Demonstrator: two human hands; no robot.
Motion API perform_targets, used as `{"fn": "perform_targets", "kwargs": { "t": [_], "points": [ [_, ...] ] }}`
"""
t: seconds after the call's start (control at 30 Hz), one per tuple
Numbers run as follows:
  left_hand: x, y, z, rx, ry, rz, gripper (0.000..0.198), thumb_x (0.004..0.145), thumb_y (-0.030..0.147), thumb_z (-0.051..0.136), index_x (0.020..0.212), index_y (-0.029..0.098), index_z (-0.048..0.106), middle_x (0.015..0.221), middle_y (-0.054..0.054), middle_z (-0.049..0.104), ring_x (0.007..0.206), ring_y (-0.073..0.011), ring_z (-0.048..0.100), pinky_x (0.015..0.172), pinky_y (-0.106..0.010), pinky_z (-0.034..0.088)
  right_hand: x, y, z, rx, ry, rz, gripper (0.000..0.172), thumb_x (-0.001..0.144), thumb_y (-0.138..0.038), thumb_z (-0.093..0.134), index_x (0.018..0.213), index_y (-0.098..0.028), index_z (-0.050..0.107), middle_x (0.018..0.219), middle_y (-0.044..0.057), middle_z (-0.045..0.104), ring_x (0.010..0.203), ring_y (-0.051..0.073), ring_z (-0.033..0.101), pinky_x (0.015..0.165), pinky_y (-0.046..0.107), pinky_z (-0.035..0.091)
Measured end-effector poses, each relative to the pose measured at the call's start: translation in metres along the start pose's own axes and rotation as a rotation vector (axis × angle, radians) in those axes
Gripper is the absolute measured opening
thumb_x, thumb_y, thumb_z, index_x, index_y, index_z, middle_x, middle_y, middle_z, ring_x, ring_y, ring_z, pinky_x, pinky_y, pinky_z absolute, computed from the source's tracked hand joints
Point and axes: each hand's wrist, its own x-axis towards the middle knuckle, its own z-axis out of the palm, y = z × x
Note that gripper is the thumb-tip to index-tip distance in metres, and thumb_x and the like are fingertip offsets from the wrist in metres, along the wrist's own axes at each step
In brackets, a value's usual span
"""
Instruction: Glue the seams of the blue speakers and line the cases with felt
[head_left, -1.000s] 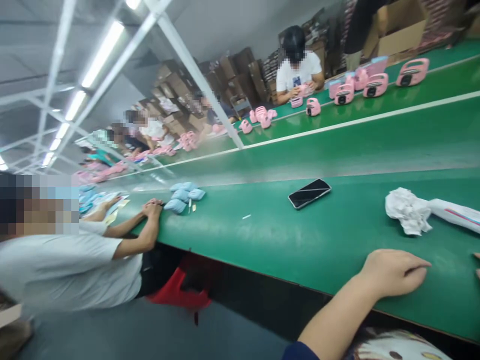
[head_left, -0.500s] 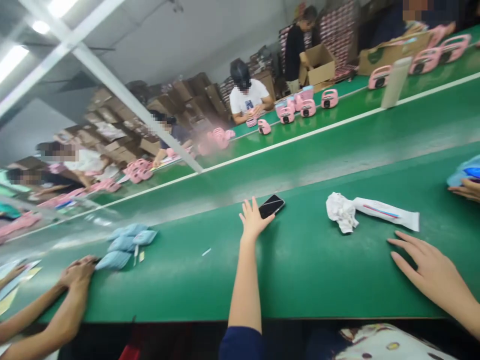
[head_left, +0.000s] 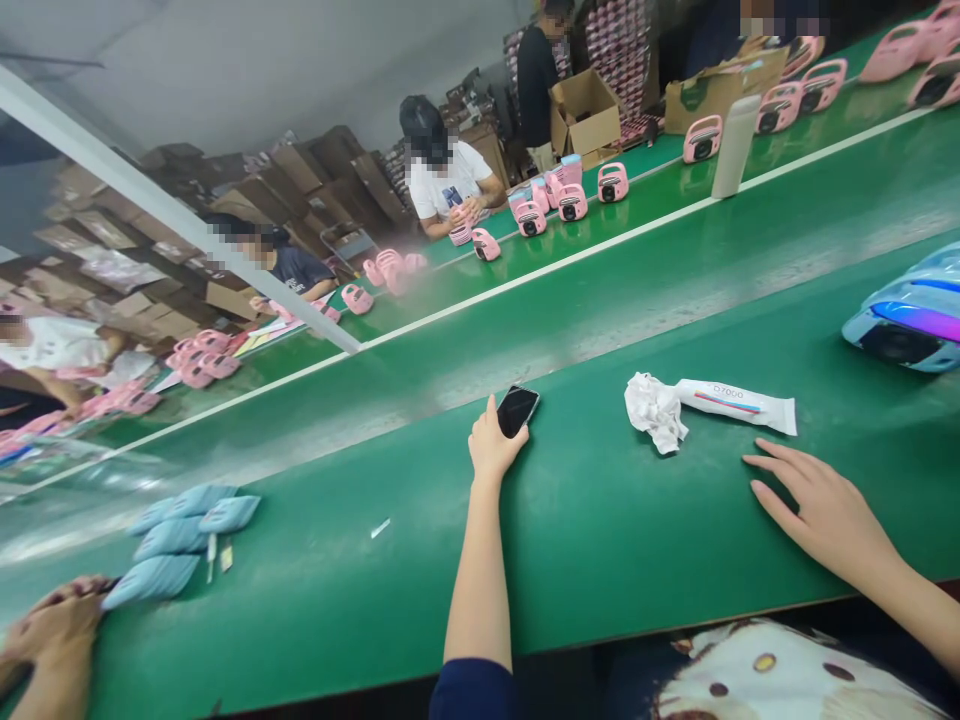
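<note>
My left hand (head_left: 491, 447) is stretched far forward over the green table (head_left: 600, 530) and its fingers close round the near end of a black phone (head_left: 517, 409) lying there. My right hand (head_left: 814, 505) rests flat on the table with fingers spread, holding nothing. Just beyond it lie a crumpled white tissue (head_left: 655, 410) and a white tube (head_left: 739, 404) with red and blue print.
A blue speaker-like device (head_left: 904, 327) sits at the right edge. Several pale blue pouches (head_left: 184, 530) lie at the left near a co-worker's hands (head_left: 52, 630). Across the conveyor, people handle pink devices (head_left: 570, 195); cardboard boxes (head_left: 585, 115) are stacked behind.
My view swung right. My left hand left the table's near edge, reached forward and took hold of the phone. My right hand came into view, flat on the table.
</note>
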Motion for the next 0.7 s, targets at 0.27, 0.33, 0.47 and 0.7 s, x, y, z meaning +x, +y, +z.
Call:
{"fn": "perform_targets", "kwargs": {
  "t": [0.27, 0.33, 0.47, 0.7],
  "points": [
    [-0.015, 0.003, 0.01, -0.089, 0.305, 0.029, 0.1, 0.077, 0.051, 0.066, 0.154, 0.011, 0.015, 0.126, -0.017, 0.062, 0.115, -0.0344, 0.057, 0.094, -0.046, 0.049, 0.003, -0.006, -0.006, -0.016, -0.024, 0.015, 0.046, 0.096, -0.052, 0.034, 0.117, -0.021, 0.062, 0.135, 0.009, 0.058, 0.121, 0.031, 0.056, 0.093, 0.048, 0.049],
    [-0.018, 0.003, 0.012, -0.118, 0.408, 0.065, 0.103, 0.078, 0.052, 0.065, 0.154, 0.01, 0.01, 0.13, -0.019, 0.058, 0.12, -0.0337, 0.055, 0.099, -0.046, 0.046, 0.004, -0.008, -0.009, -0.024, -0.029, 0.023, 0.046, 0.096, -0.052, 0.033, 0.117, -0.021, 0.062, 0.135, 0.01, 0.058, 0.12, 0.031, 0.056, 0.093, 0.048, 0.049],
    [-0.02, 0.002, 0.019, -0.163, 0.569, 0.122, 0.105, 0.078, 0.053, 0.064, 0.152, 0.007, 0.007, 0.131, -0.022, 0.055, 0.124, -0.033, 0.052, 0.105, -0.048, 0.042, 0.006, -0.011, -0.015, -0.028, -0.062, 0.045, 0.045, 0.097, -0.05, 0.034, 0.117, -0.02, 0.062, 0.136, 0.011, 0.058, 0.121, 0.031, 0.056, 0.095, 0.046, 0.047],
    [-0.015, -0.001, 0.03, -0.209, 0.665, 0.187, 0.114, 0.07, 0.054, 0.069, 0.152, 0.006, 0.006, 0.127, -0.022, 0.056, 0.12, -0.0334, 0.055, 0.103, -0.05, 0.043, 0.006, -0.013, -0.022, -0.047, -0.081, 0.068, 0.043, 0.097, -0.048, 0.035, 0.115, -0.02, 0.062, 0.135, 0.011, 0.058, 0.121, 0.032, 0.055, 0.099, 0.047, 0.045]
  ]
}}
